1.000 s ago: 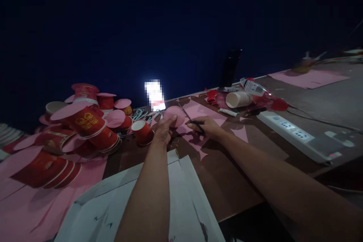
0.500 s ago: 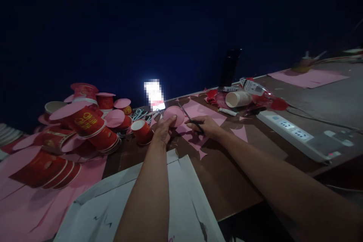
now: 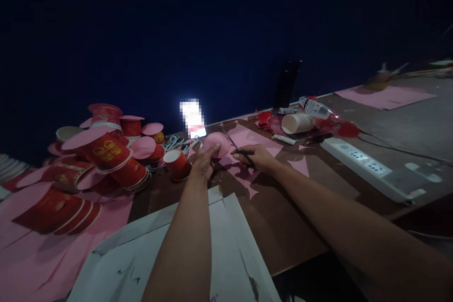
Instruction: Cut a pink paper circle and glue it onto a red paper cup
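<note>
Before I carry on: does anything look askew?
Yes: left of the left hand, several red cups lie tipped in a jumbled heap; beyond the right hand, a pale cup stack lies on its side, not upright.

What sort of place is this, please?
Probably a handicraft workspace, though the dark background hides what building or room it is. The signs are red paper cups with pink discs, pink paper scraps and scissors.

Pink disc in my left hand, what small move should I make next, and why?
I'd probably turn the pink disc slightly with the left hand: its thumb lies across the disc's face, while the right hand holds the scissors close by the disc's right edge. Whether the blades touch it, I can't tell.
</note>
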A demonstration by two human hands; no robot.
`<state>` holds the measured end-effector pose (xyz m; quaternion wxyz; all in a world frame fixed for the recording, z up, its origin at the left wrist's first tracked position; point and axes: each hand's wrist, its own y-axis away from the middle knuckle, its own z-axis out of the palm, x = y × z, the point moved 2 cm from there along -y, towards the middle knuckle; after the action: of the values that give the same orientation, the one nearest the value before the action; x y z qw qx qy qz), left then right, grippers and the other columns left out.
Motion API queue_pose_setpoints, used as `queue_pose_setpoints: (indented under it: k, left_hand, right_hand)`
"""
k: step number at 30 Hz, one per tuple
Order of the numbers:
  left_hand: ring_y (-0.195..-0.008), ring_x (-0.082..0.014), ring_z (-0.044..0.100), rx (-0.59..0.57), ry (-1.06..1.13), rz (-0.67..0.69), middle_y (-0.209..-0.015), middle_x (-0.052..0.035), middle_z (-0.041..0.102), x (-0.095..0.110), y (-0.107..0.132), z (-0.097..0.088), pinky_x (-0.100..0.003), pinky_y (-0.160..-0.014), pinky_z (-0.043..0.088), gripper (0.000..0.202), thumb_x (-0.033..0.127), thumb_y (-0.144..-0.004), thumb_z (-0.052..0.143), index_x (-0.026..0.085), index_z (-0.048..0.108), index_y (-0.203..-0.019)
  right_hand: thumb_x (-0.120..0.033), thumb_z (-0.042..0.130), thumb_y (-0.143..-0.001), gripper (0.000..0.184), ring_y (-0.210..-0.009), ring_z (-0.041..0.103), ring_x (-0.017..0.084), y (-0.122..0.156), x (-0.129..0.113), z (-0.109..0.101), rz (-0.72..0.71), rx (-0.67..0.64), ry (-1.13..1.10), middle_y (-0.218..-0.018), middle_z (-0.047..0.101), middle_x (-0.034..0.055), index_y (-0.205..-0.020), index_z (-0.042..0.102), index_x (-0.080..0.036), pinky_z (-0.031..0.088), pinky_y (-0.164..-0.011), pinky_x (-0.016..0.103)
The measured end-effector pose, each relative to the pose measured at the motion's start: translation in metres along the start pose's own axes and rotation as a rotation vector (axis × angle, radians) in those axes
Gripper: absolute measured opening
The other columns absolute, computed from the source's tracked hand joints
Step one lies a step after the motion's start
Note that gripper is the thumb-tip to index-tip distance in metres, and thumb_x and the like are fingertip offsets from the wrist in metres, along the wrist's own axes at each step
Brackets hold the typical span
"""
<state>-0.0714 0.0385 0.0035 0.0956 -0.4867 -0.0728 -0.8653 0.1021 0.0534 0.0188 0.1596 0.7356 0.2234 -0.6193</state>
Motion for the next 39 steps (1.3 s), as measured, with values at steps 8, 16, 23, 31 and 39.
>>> queue_pose_setpoints:
  k: [8,16,23,31,39]
  left_hand:
    - [-0.069,-0.015,0.064,-0.002,-0.007,-0.006,-0.079,-0.0029,0.068,-0.0007,-0.0017,-0.0015,-0.029,-0.068,0.055,0.04,0.02,-0.056,0.078,0.015,0.064,-0.093]
    - [-0.071,-0.0156,0.065,0.007,-0.025,-0.005,-0.08,-0.0034,0.068,-0.0006,-0.001,-0.0003,-0.027,-0.065,0.054,0.038,0.021,-0.057,0.078,0.015,0.063,-0.091]
    - [-0.073,-0.0167,0.065,-0.009,-0.017,-0.012,-0.08,-0.0031,0.068,-0.0012,-0.001,0.0004,-0.032,-0.071,0.055,0.036,0.021,-0.056,0.079,0.016,0.064,-0.089]
    - [-0.075,-0.0176,0.066,-0.004,-0.004,-0.028,-0.08,-0.0031,0.068,-0.0001,-0.0003,0.0013,-0.033,-0.073,0.055,0.038,0.02,-0.055,0.079,0.015,0.063,-0.09]
    - [-0.075,-0.019,0.066,0.011,-0.021,-0.055,-0.078,-0.0028,0.068,0.0007,-0.0001,0.001,-0.035,-0.072,0.056,0.042,0.021,-0.055,0.079,0.016,0.063,-0.093]
  right_hand:
    - [-0.045,0.07,-0.063,0.052,-0.045,0.044,0.007,0.0008,-0.0019,0.0007,0.034,0.022,-0.012,-0.057,0.058,-0.0006,-0.1,0.069,-0.009,0.032,-0.042,0.019]
    - [-0.046,0.07,-0.064,0.051,-0.046,0.044,0.007,0.0004,-0.0021,0.0011,0.017,0.012,-0.01,-0.056,0.057,-0.0009,-0.101,0.069,-0.01,0.031,-0.042,0.02]
    - [-0.046,0.071,-0.062,0.051,-0.046,0.044,0.008,0.0002,-0.0032,0.0016,0.021,0.021,-0.007,-0.053,0.054,-0.0019,-0.097,0.07,-0.009,0.03,-0.042,0.02]
    - [-0.048,0.069,-0.064,0.051,-0.043,0.041,0.007,-0.0007,0.001,-0.0007,0.015,0.016,0.015,-0.051,0.054,-0.0026,-0.098,0.069,-0.01,0.031,-0.042,0.02]
    - [-0.05,0.069,-0.062,0.054,-0.043,0.041,0.007,-0.0004,-0.003,0.0008,0.026,0.041,0.028,-0.051,0.053,-0.0022,-0.097,0.07,-0.009,0.03,-0.041,0.021]
